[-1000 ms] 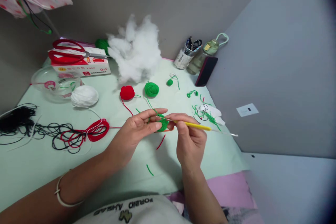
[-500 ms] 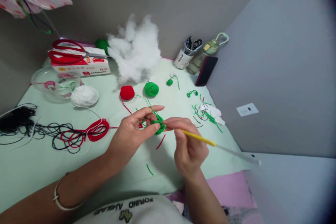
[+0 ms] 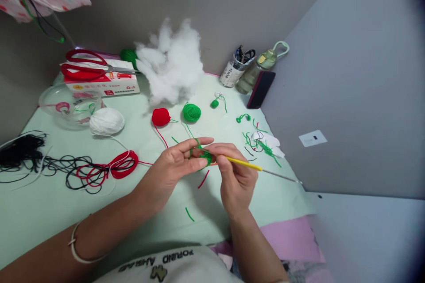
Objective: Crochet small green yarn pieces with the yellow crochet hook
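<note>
My left hand (image 3: pixel 175 166) pinches a small green crocheted piece (image 3: pixel 206 157) between thumb and fingers, above the pale green table cover (image 3: pixel 49 203). My right hand (image 3: pixel 235 177) grips a crochet hook with a yellow handle (image 3: pixel 244 164); its tip goes into the green piece and its metal end points right. A green yarn strand runs from the piece back to a green yarn ball (image 3: pixel 191 112). A red yarn ball (image 3: pixel 161 116) lies beside the green one.
White yarn ball (image 3: pixel 106 121), clear bowl (image 3: pixel 68 104), red scissors (image 3: pixel 86 66) on a box, white stuffing (image 3: pixel 172 64), tangled black and red cord (image 3: pixel 89 170), pen jar (image 3: pixel 235 70), bottle (image 3: pixel 257 70), dark phone (image 3: pixel 260 89), yarn scraps (image 3: pixel 262 143) at right. Grey walls close in behind and right.
The hook's far end swung down to the right, then came partly back up. My right hand shifted slightly; the green piece stayed pinched in my left hand.
</note>
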Available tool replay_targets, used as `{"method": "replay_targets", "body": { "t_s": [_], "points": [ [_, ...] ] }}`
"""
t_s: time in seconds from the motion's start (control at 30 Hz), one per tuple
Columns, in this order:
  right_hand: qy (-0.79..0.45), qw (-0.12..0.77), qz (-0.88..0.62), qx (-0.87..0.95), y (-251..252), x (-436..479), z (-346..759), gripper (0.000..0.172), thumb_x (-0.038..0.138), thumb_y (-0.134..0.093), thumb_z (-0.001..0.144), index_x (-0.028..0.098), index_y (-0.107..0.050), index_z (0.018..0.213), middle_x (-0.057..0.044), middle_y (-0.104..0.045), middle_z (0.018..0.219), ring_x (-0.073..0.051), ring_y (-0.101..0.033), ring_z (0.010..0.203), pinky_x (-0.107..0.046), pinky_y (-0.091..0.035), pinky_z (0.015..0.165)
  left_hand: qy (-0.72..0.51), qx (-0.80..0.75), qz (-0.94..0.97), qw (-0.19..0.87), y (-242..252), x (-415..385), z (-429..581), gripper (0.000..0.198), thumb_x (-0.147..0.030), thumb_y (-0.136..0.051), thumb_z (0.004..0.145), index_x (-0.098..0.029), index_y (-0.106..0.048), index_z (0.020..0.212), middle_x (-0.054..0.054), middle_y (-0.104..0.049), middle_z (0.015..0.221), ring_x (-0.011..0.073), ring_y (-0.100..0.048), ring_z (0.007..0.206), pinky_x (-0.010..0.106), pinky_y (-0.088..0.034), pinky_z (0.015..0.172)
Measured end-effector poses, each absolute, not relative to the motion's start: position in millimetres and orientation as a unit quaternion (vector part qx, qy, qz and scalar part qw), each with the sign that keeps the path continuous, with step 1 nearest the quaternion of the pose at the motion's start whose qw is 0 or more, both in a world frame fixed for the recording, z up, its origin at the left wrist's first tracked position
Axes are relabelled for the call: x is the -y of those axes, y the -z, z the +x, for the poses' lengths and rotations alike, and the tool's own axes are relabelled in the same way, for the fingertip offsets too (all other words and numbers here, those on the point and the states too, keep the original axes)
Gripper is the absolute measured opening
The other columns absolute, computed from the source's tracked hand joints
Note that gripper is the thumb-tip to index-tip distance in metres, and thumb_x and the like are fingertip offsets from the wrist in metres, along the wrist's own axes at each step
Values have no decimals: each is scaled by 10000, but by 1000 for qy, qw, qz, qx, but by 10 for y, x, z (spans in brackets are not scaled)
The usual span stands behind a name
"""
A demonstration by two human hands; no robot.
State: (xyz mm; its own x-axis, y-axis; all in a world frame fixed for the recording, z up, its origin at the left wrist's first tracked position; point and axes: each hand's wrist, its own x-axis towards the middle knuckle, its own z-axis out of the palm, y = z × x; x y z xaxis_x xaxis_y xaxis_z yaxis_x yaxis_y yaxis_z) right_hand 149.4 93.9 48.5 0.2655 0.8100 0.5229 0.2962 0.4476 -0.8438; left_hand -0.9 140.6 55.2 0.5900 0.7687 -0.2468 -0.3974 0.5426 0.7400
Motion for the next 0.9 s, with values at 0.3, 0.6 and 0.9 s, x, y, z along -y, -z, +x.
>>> {"method": "replay_targets", "body": {
  "t_s": [0.3, 0.6, 0.9],
  "points": [
    [-60, 582, -500, 639, -416, -891, 1518, 288, 103, -610, 980, 277, -769, 1146, -59, -776, 1027, -190, -738, 902, -340, -630, 727, -332, -283, 258, 862, -497, -1436, -1, 281, -255, -799, 857, -179, -817, 1127, 41, -735, 968, 132, -613, 830, 267, -487, 840],
    [-271, 642, -506, 508, -455, -954, 1523, 165, 316, -646, 994, 231, -782, 953, -48, -775, 916, -178, -727, 822, -312, -608, 685, -351, -285, 339, 825, -526, -1417, -7, 335, -266, -812, 870, -255, -791, 1204, 32, -796, 1038, 210, -703, 1032, 332, -481, 979],
    [-325, 662, -479, 476, -505, -937, 1565, 219, 329, -568, 1044, 218, -731, 949, -28, -766, 903, -148, -732, 725, -310, -628, 662, -365, -328, 366, 791, -564, -1420, -53, 327, -291, -822, 853, -267, -800, 1178, 9, -719, 954, 173, -666, 917, 305, -484, 890]
  ]
}}
